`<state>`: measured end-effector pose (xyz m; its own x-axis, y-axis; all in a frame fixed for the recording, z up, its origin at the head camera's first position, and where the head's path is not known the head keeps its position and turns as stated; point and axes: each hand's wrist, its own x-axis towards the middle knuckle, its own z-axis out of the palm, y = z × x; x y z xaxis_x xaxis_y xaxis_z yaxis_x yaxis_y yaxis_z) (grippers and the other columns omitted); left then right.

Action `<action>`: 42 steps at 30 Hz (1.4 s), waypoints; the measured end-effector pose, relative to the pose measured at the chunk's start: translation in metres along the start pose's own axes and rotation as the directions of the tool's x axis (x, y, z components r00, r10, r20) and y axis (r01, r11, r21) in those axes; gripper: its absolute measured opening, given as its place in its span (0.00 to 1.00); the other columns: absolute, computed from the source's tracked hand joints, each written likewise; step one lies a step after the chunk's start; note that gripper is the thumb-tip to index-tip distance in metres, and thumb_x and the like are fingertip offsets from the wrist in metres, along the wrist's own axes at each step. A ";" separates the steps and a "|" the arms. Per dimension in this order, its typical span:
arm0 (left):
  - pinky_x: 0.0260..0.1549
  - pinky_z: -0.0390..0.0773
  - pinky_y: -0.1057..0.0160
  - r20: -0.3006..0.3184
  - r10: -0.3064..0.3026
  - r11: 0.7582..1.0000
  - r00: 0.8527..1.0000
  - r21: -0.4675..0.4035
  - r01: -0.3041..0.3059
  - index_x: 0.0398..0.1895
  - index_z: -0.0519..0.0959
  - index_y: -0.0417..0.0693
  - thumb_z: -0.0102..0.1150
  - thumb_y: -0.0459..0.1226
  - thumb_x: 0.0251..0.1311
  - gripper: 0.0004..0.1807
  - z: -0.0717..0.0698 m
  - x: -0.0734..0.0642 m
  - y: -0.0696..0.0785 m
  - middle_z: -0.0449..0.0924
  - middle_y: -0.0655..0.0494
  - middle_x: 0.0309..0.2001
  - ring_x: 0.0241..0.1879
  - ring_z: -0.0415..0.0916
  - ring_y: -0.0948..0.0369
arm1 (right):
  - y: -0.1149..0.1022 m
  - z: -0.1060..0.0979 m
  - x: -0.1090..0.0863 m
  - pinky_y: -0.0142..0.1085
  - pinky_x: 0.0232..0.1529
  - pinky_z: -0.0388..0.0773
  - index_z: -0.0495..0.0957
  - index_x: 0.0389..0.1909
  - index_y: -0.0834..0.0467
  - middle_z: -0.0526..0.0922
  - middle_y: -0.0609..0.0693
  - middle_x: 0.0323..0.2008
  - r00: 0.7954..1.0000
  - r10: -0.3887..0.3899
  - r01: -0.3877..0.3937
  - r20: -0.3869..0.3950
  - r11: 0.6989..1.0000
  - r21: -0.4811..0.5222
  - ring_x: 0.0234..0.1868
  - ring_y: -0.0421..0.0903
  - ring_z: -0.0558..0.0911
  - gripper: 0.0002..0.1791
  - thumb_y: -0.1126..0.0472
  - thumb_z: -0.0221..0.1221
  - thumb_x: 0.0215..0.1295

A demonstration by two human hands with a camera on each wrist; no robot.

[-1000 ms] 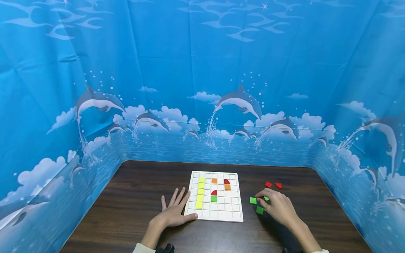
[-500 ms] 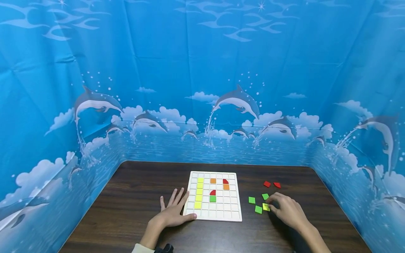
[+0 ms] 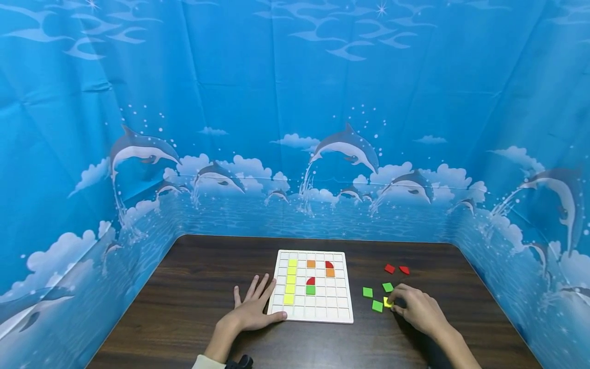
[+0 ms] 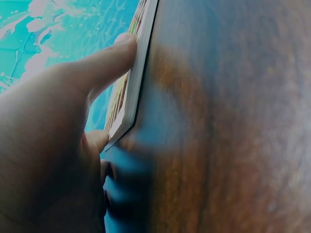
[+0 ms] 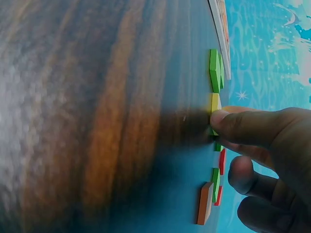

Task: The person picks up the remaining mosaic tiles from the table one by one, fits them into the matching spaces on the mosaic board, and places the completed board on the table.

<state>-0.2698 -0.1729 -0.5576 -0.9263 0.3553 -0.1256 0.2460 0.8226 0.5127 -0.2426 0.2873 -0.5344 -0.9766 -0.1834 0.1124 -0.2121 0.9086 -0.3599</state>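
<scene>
Fingers spread, my left hand (image 3: 249, 311) rests at the near left corner of the white grid board (image 3: 341, 302); its thumb presses the board's edge in the left wrist view. On the board lie a column of yellow tiles (image 3: 290, 280), two orange squares, a green square (image 3: 311, 290) and two red quarter-circles. To the right of the board, my right hand (image 3: 420, 306) pinches a yellow square tile (image 5: 214, 103) between thumb and forefinger, at table level. The hand partly covers that tile in the head view.
Loose green squares (image 3: 377, 306) lie around the right fingertips. Farther back are a red square (image 3: 390, 268) and a red quarter-circle (image 3: 404, 270). An orange-brown tile (image 5: 204, 204) shows beneath the right hand. A blue dolphin curtain (image 3: 295, 128) encloses the dark wooden table (image 3: 193, 271).
My right hand has shifted a little right and toward me, off the green tiles, uncovering the yellow tile its fingers now pinch. My left hand stays at the board.
</scene>
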 end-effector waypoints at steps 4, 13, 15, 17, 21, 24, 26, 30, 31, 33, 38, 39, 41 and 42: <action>0.69 0.17 0.17 0.014 -0.016 1.000 1.000 -0.010 0.016 0.89 0.49 0.60 0.56 0.77 0.60 0.61 -0.002 -0.002 0.004 0.40 0.47 0.89 0.87 0.30 0.40 | 0.000 0.001 0.000 0.34 0.26 0.75 0.86 0.31 0.38 0.84 0.34 0.37 1.000 -0.020 0.019 -0.015 1.000 -0.022 0.31 0.34 0.80 0.15 0.62 0.79 0.56; 0.69 0.17 0.17 0.000 -0.010 1.000 1.000 0.009 0.010 0.89 0.47 0.63 0.55 0.78 0.60 0.61 0.004 0.003 -0.003 0.38 0.50 0.89 0.88 0.29 0.41 | -0.001 -0.001 0.000 0.36 0.26 0.76 0.86 0.30 0.41 0.84 0.36 0.37 1.000 -0.018 0.018 -0.012 0.999 -0.040 0.30 0.37 0.80 0.14 0.63 0.80 0.54; 0.70 0.17 0.18 0.000 -0.022 0.999 1.000 0.023 0.022 0.89 0.47 0.64 0.54 0.79 0.59 0.61 0.006 0.004 -0.005 0.38 0.51 0.89 0.88 0.29 0.42 | -0.002 -0.001 0.000 0.35 0.25 0.73 0.87 0.29 0.41 0.85 0.36 0.37 1.000 -0.005 0.005 -0.004 0.999 -0.036 0.28 0.35 0.78 0.14 0.63 0.79 0.55; 0.71 0.18 0.19 0.000 -0.032 0.999 0.999 0.031 0.032 0.89 0.48 0.63 0.55 0.79 0.58 0.62 0.007 0.006 -0.006 0.39 0.51 0.89 0.88 0.30 0.43 | -0.002 -0.001 0.000 0.34 0.24 0.71 0.87 0.29 0.41 0.85 0.36 0.38 1.000 0.004 -0.004 -0.001 0.999 -0.035 0.27 0.34 0.76 0.14 0.63 0.79 0.55; 0.72 0.20 0.20 0.005 -0.052 0.998 0.999 0.038 0.051 0.89 0.50 0.60 0.57 0.77 0.59 0.61 0.005 0.004 -0.002 0.40 0.51 0.89 0.88 0.31 0.43 | -0.002 -0.001 0.000 0.34 0.23 0.70 0.86 0.28 0.41 0.85 0.37 0.38 1.000 0.005 -0.005 -0.007 1.000 -0.030 0.27 0.34 0.75 0.13 0.63 0.79 0.55; 0.72 0.20 0.19 0.010 -0.052 0.998 0.999 0.031 0.052 0.89 0.51 0.59 0.58 0.76 0.59 0.61 0.002 0.002 0.002 0.41 0.50 0.89 0.88 0.32 0.43 | -0.002 0.000 0.000 0.34 0.24 0.71 0.86 0.28 0.41 0.85 0.37 0.38 1.000 0.005 -0.005 -0.011 0.999 -0.032 0.28 0.35 0.77 0.13 0.63 0.78 0.55; 0.71 0.19 0.19 0.023 -0.051 0.998 0.998 0.026 0.050 0.89 0.49 0.60 0.58 0.76 0.60 0.61 0.000 0.000 0.003 0.40 0.50 0.89 0.88 0.31 0.42 | -0.002 0.000 0.000 0.35 0.24 0.71 0.87 0.27 0.41 0.86 0.38 0.39 1.000 0.007 -0.007 -0.012 0.999 -0.034 0.29 0.36 0.78 0.13 0.63 0.78 0.54; 0.69 0.17 0.18 0.012 -0.025 1.000 1.000 0.010 0.025 0.89 0.48 0.62 0.55 0.78 0.59 0.62 0.003 0.001 0.000 0.38 0.49 0.89 0.87 0.29 0.40 | -0.003 0.000 0.001 0.36 0.25 0.72 0.87 0.27 0.41 0.86 0.39 0.38 1.000 0.012 -0.012 -0.011 0.999 -0.030 0.30 0.37 0.79 0.13 0.63 0.78 0.54; 0.69 0.17 0.18 0.009 -0.023 1.000 1.000 0.006 0.023 0.89 0.48 0.62 0.55 0.78 0.59 0.62 0.002 0.000 0.000 0.39 0.48 0.89 0.87 0.29 0.40 | -0.003 0.000 0.001 0.37 0.25 0.72 0.87 0.28 0.41 0.86 0.39 0.38 1.000 0.010 -0.011 -0.012 1.000 -0.029 0.30 0.37 0.79 0.12 0.63 0.78 0.54; 0.69 0.17 0.17 0.006 -0.024 1.000 1.000 0.003 0.024 0.89 0.50 0.59 0.57 0.77 0.59 0.62 -0.001 -0.002 0.003 0.40 0.47 0.89 0.87 0.31 0.40 | -0.003 0.000 0.002 0.37 0.25 0.73 0.87 0.28 0.42 0.86 0.39 0.38 1.000 0.008 -0.008 -0.015 1.000 -0.026 0.30 0.38 0.80 0.12 0.63 0.78 0.54; 0.70 0.17 0.18 0.019 -0.028 1.000 0.999 -0.001 0.028 0.89 0.50 0.58 0.58 0.75 0.60 0.61 -0.007 -0.004 0.008 0.40 0.47 0.89 0.88 0.30 0.41 | -0.004 -0.001 0.004 0.38 0.25 0.74 0.88 0.29 0.43 0.87 0.41 0.40 0.999 0.007 -0.008 -0.036 1.000 -0.026 0.31 0.39 0.80 0.10 0.62 0.79 0.54; 0.70 0.18 0.18 0.018 -0.026 1.000 0.999 0.000 0.026 0.89 0.50 0.58 0.58 0.76 0.60 0.61 -0.006 -0.003 0.007 0.40 0.47 0.89 0.88 0.30 0.41 | -0.004 -0.001 0.005 0.38 0.25 0.74 0.88 0.29 0.43 0.87 0.41 0.40 0.999 0.009 -0.010 -0.038 1.000 -0.024 0.31 0.39 0.80 0.10 0.62 0.79 0.55; 0.69 0.17 0.18 0.015 -0.024 1.000 1.000 -0.002 0.024 0.89 0.49 0.59 0.57 0.76 0.60 0.61 -0.002 -0.001 0.003 0.39 0.48 0.89 0.87 0.30 0.40 | -0.005 -0.001 0.005 0.37 0.25 0.73 0.88 0.29 0.43 0.88 0.41 0.41 0.999 0.007 -0.008 -0.041 1.000 -0.023 0.30 0.38 0.80 0.10 0.61 0.79 0.55; 0.70 0.17 0.19 0.011 -0.031 1.000 0.999 0.007 0.030 0.89 0.48 0.61 0.56 0.78 0.59 0.62 -0.001 0.000 0.001 0.39 0.49 0.89 0.88 0.30 0.42 | -0.005 -0.001 0.005 0.37 0.25 0.72 0.88 0.29 0.42 0.88 0.41 0.42 0.999 0.003 -0.004 -0.043 1.000 -0.023 0.30 0.37 0.79 0.10 0.61 0.79 0.55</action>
<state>-0.2699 -0.1717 -0.5565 -0.9301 0.3349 -0.1506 0.2195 0.8359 0.5030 -0.2463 0.2825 -0.5308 -0.9748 -0.1640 0.1514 -0.2071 0.9178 -0.3389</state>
